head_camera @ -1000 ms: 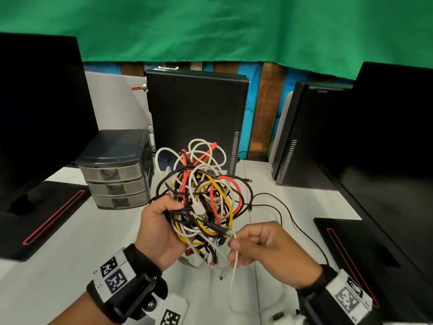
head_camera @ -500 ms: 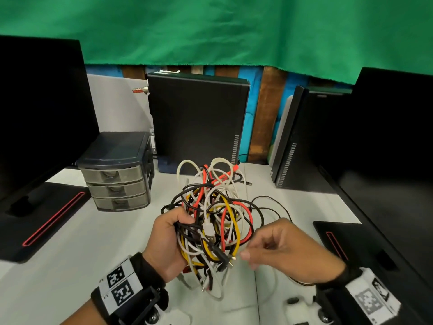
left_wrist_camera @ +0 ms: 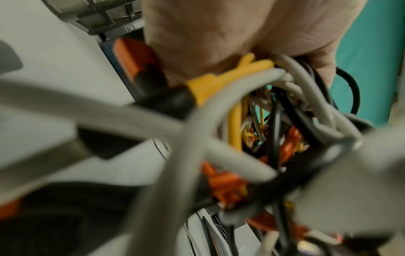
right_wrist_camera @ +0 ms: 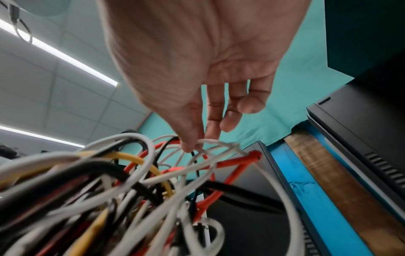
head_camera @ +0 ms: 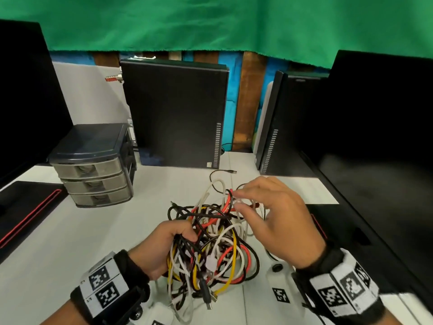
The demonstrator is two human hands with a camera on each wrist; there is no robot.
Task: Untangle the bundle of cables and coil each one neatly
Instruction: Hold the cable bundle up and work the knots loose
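A tangled bundle of cables [head_camera: 210, 249], white, black, red and yellow, hangs just above the white table [head_camera: 70, 242]. My left hand [head_camera: 161, 245] grips its left side, fingers curled round several strands; the left wrist view shows the palm [left_wrist_camera: 219, 34] closed over yellow and white cables [left_wrist_camera: 241, 129]. My right hand [head_camera: 236, 202] is at the far top of the bundle. In the right wrist view its thumb and forefinger [right_wrist_camera: 197, 142] pinch a thin white cable loop [right_wrist_camera: 219, 141] above a red loop [right_wrist_camera: 241, 161]; the other fingers are loosely spread.
A grey three-drawer unit [head_camera: 93, 165] stands at the left. Two black computer towers [head_camera: 175, 113] [head_camera: 281, 125] stand at the back. Black monitors [head_camera: 23, 102] [head_camera: 375, 137] flank both sides, their bases [head_camera: 28, 207] on the table. A loose black cable end [head_camera: 220, 172] lies behind the bundle.
My right hand left the low white strand near me and moved up and away to the top of the bundle. The left hand lowered the bundle and tipped it away.
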